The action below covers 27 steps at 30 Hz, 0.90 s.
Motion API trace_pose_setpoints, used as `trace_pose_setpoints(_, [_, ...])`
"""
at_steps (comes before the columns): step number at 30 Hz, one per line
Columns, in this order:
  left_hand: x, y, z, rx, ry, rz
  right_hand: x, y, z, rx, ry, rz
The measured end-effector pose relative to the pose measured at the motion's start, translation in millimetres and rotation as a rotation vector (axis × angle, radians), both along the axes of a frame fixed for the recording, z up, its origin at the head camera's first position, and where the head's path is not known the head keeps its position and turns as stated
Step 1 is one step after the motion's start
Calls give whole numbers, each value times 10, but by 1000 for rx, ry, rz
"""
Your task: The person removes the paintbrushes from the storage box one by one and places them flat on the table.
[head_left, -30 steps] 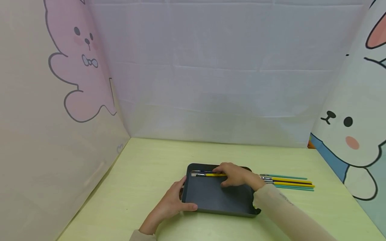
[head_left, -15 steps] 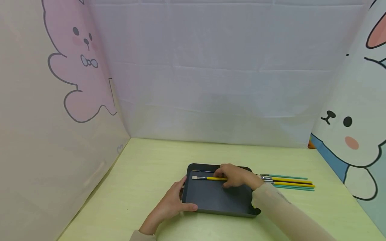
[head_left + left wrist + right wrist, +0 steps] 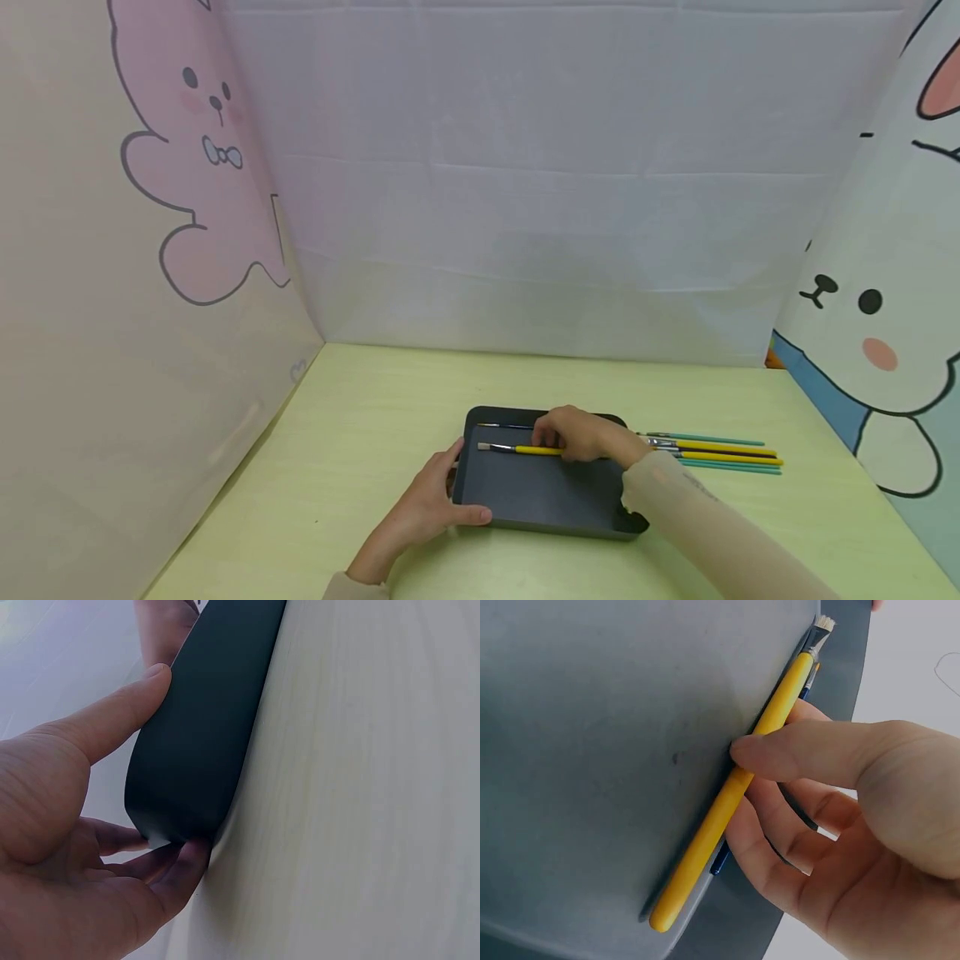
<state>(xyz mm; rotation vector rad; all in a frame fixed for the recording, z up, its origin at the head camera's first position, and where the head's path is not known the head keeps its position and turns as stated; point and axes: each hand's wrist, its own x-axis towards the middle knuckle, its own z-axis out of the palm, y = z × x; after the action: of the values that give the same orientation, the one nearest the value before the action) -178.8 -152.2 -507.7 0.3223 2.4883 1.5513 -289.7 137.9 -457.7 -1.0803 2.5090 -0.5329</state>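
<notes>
A dark grey tray (image 3: 525,496) lies on the pale green table. My left hand (image 3: 429,502) grips its near left corner, thumb along the front wall (image 3: 202,727) and fingers (image 3: 176,866) curled round the corner. My right hand (image 3: 583,435) reaches over the tray's far side and pinches a yellow-handled brush (image 3: 525,450) between thumb (image 3: 795,754) and fingers. The brush (image 3: 735,795) lies on the tray floor (image 3: 592,750), bristles pointing left. A blue-handled brush (image 3: 506,427) lies along the far wall, partly hidden by the hand.
Several brushes with yellow and teal handles (image 3: 720,457) lie side by side on the table just right of the tray. Cartoon-printed screens stand on the left, back and right sides of the table (image 3: 360,417).
My right hand has drawn the yellow brush a little nearer to me, away from the blue brush at the far wall. The left hand and tray have stayed put.
</notes>
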Motion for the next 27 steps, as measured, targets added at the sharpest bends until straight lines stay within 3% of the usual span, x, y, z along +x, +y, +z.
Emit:
trace_pose_setpoints(8, [-15, -2, -16, 11, -14, -9, -7, 19, -48, -7, -6, -38])
trace_pose_setpoints(13, [-14, 2, -18, 11, -12, -10, -14, 66, -40, -30, 11, 6])
trace_pose_setpoints(18, [-14, 5, -17, 0, -8, -4, -11, 132, 26, -72, 35, 50])
trace_pose_setpoints(27, [-8, 9, -9, -10, -14, 6, -1, 288, 182, -116, 64, 58])
